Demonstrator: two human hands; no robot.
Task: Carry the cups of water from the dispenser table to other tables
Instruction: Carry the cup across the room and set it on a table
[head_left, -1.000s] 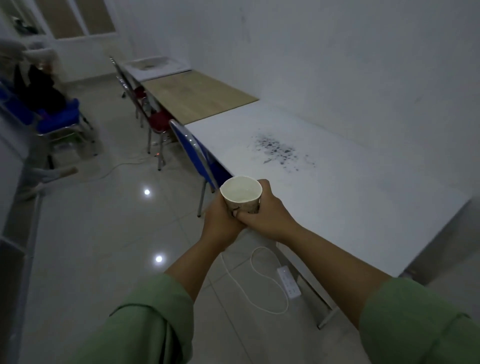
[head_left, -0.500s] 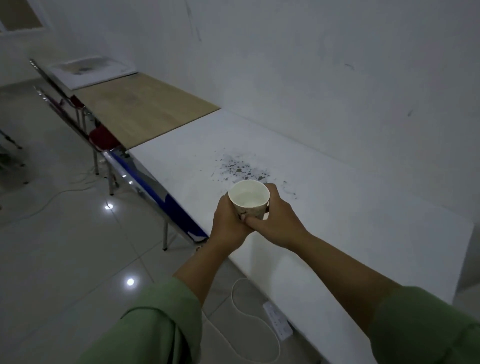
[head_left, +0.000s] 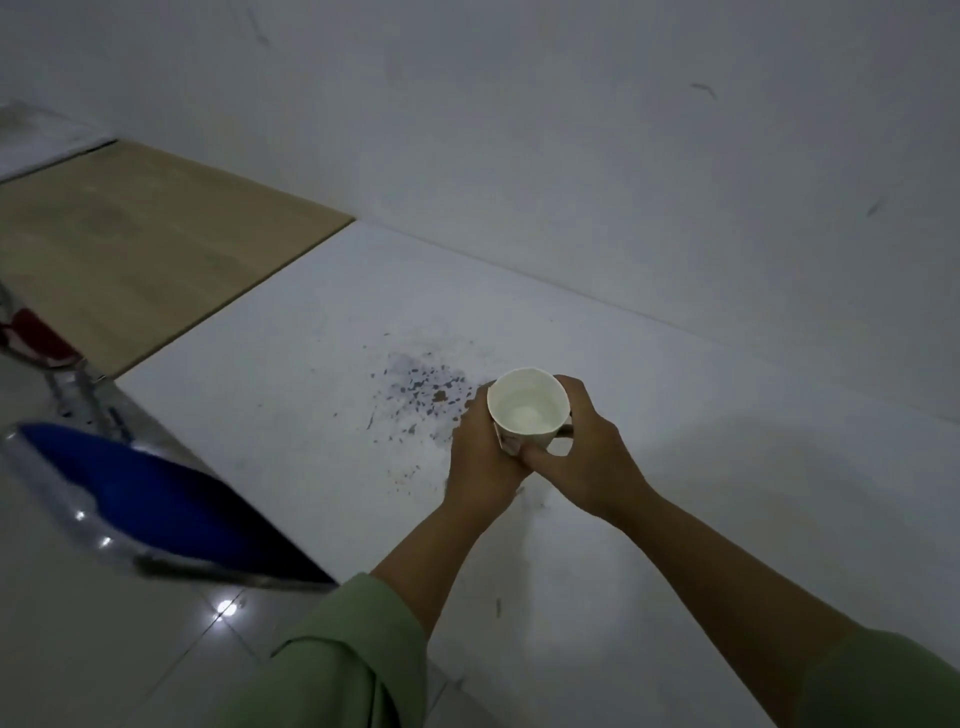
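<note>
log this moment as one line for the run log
phase: carry | left hand + right hand: both gripping white paper cup, upright, liquid inside | over white table beside dark speckled patch

**White table along the wall, speckled in the middle**

The white table (head_left: 675, 519) runs along the pale wall, its top scuffed and bare save for a patch of dark flecks (head_left: 421, 395) scattered near the middle, with a few stray marks trailing toward the near edge. Butted against its far left end stands a wooden-topped table (head_left: 130, 249), light brown, nothing lying on it. Beyond that, a corner of another white surface (head_left: 36, 140) shows, too dim to read. Below the tables lies a glossy tiled floor (head_left: 104, 649) catching small points of light.
</note>
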